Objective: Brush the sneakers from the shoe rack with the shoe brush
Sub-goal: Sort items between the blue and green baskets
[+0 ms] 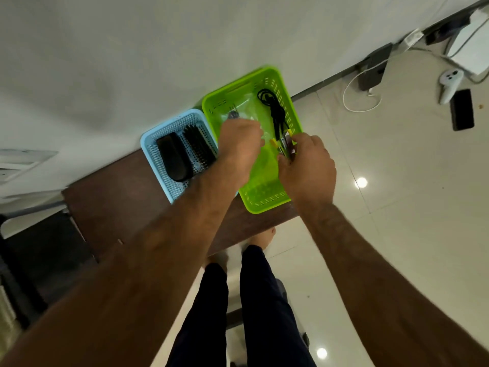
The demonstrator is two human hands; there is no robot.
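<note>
a pale tiled floor (397, 181) fills the right side and a white wall (105, 62) runs across the top. a dark brown top (119, 207) sits at nine o'clock from the centre of the view. two bare forearms reach up from six o'clock toward the centre.

a lime green basket (264, 207) stands on the brown top at twelve o'clock from centre. touching it at its nine o'clock side is a smaller pale blue basket (164, 186). the blue basket holds a black shoe brush (198, 147), bristles showing, and beside it at nine o'clock a second brush (174, 157) with its smooth black back up.

the left hand (239, 147) is inside the green basket, fingers curled downward over clear plastic (243, 104); i cannot tell whether it grips anything. the right hand (308, 168), at the basket's three o'clock edge, has fingers and thumb pinched together on a small bundle (287, 144) of dark and yellow pieces, too blurred to read.

a coiled black cord (276, 109) lies in the green basket at its one o'clock corner. on the floor at two o'clock lie a white controller (449, 83) and a black slab (461, 109).
</note>
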